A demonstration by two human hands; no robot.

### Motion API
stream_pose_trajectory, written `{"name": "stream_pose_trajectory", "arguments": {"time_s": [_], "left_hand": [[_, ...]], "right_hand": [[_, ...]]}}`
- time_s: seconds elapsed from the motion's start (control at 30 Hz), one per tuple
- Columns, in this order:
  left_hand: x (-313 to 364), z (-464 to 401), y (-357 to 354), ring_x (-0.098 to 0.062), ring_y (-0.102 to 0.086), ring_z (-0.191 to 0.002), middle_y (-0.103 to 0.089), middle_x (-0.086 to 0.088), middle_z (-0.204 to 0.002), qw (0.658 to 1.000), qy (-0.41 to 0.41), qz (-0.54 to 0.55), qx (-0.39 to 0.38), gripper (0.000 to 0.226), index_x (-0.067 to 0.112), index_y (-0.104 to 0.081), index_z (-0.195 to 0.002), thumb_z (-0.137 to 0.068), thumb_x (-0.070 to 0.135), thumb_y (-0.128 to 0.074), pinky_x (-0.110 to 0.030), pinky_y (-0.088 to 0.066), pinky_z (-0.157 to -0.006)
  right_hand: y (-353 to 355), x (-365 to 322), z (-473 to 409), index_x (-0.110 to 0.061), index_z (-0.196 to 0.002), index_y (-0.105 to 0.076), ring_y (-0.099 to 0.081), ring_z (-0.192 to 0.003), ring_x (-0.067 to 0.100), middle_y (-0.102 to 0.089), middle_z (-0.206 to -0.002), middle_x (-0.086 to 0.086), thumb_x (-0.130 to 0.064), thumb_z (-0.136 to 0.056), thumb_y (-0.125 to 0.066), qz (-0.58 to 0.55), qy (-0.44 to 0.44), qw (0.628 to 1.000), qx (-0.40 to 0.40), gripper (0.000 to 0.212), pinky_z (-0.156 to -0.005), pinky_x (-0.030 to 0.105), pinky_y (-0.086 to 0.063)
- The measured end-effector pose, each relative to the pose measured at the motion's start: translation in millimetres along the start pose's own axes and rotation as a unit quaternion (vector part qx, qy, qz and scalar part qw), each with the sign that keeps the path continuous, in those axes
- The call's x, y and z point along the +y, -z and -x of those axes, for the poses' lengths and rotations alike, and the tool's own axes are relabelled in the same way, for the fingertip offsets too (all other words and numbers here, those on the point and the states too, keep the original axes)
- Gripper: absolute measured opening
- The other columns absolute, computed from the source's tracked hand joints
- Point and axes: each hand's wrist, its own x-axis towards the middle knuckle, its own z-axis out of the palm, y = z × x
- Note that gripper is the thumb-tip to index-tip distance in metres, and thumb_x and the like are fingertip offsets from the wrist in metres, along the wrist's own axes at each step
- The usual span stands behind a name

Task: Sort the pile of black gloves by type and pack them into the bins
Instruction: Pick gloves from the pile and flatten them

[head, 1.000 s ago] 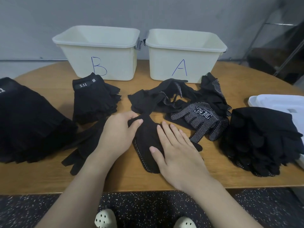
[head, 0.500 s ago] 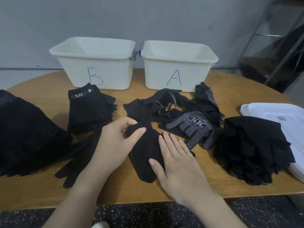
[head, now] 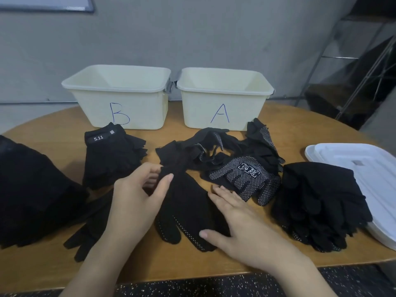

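Between left hand and right hand, seemingly pinched dotted glove.

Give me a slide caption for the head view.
Both hands flatten a dotted glove before bins B and A.

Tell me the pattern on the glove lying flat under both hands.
Black glove with rows of small white dots along its finger edges, seen in the head view.

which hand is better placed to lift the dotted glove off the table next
Left, probably. The left hand already pinches the cuff of the dotted glove, while the right hand lies flat on its finger end, holding nothing.
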Motion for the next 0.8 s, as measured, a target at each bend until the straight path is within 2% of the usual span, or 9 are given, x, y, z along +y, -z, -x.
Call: {"name": "stream_pose_trajectory", "arguments": {"time_s": [0.07, 0.17, 0.27, 0.37, 0.5, 0.7, 0.8], "left_hand": [[9.0, 10.8, 2.4, 0.008, -0.068, -0.085, -0.067, 0.024, -0.084, 0.999, -0.035, 0.018, -0.02, 0.012, 0.025, -0.071, -0.096, -0.086, 0.026, -0.076, -0.002, -0.049, -0.076], [16.7, 27.7, 1.9, 0.01, -0.067, -0.09, -0.07, 0.026, -0.09, 0.995, -0.079, 0.014, -0.058, 0.015, 0.027, -0.074, -0.098, -0.084, 0.024, -0.078, -0.005, -0.049, -0.079], [19.1, 39.3, -4.6, 0.005, -0.067, -0.102, -0.073, 0.02, -0.104, 0.991, -0.106, -0.011, -0.085, 0.019, 0.024, -0.077, -0.104, -0.085, 0.022, -0.08, -0.016, -0.053, -0.09], [23.3, 45.7, -12.1, 0.003, -0.066, -0.105, -0.073, 0.019, -0.107, 0.984, -0.142, -0.036, -0.106, 0.016, 0.023, -0.078, -0.101, -0.09, 0.032, -0.07, -0.022, -0.052, -0.091], [25.8, 52.8, -18.1, 0.001, -0.065, -0.103, -0.073, 0.019, -0.106, 0.978, -0.153, -0.06, -0.125, 0.022, 0.023, -0.077, -0.099, -0.089, 0.037, -0.063, -0.031, -0.057, -0.085], [25.2, 55.7, -19.7, 0.0, -0.066, -0.102, -0.073, 0.018, -0.105, 0.975, -0.141, -0.067, -0.16, 0.02, 0.023, -0.075, -0.097, -0.089, 0.037, -0.062, -0.034, -0.059, -0.082], [23.9, 56.2, -18.4, 0.002, -0.065, -0.101, -0.072, 0.02, -0.103, 0.968, -0.15, -0.074, -0.186, 0.018, 0.026, -0.074, -0.094, -0.088, 0.039, -0.063, -0.033, -0.059, -0.081]], "right_hand": [[6.7, 7.0, 1.5, -0.034, -0.164, -0.015, 0.005, -0.154, -0.003, 0.0, -0.168, -0.025, -0.064, -0.09, -0.064, -0.047, -0.01, 0.999, -0.005, 0.094, -0.123, 0.019, 0.003], [10.8, 12.6, 1.5, -0.036, -0.162, -0.023, 0.0, -0.154, -0.003, -0.005, -0.166, -0.03, -0.063, -0.085, -0.071, -0.081, -0.019, 0.997, -0.009, 0.095, -0.129, 0.032, -0.012], [9.6, 11.2, -0.1, -0.036, -0.162, -0.025, -0.001, -0.155, 0.0, -0.003, -0.166, -0.029, -0.064, -0.085, -0.07, -0.068, -0.011, 0.998, -0.009, 0.093, -0.129, 0.034, -0.012], [9.5, 14.1, -0.5, -0.039, -0.158, -0.032, -0.003, -0.154, -0.002, -0.006, -0.166, -0.029, -0.061, -0.085, -0.072, -0.09, 0.001, 0.996, -0.013, 0.087, -0.129, 0.033, -0.015], [10.4, 19.5, -0.5, -0.03, -0.161, -0.027, -0.008, -0.152, -0.008, -0.013, -0.166, -0.027, -0.054, -0.083, -0.078, -0.123, -0.006, 0.992, -0.015, 0.097, -0.128, 0.029, -0.015], [18.2, 24.0, 2.6, -0.028, -0.161, -0.028, -0.018, -0.146, -0.012, -0.023, -0.164, -0.024, -0.038, -0.085, -0.082, -0.148, -0.012, 0.989, -0.008, 0.094, -0.115, 0.004, -0.012], [19.0, 25.4, 2.5, -0.027, -0.16, -0.032, -0.019, -0.147, -0.012, -0.024, -0.163, -0.023, -0.032, -0.087, -0.08, -0.152, -0.006, 0.988, -0.013, 0.088, -0.119, 0.008, -0.014]]}}
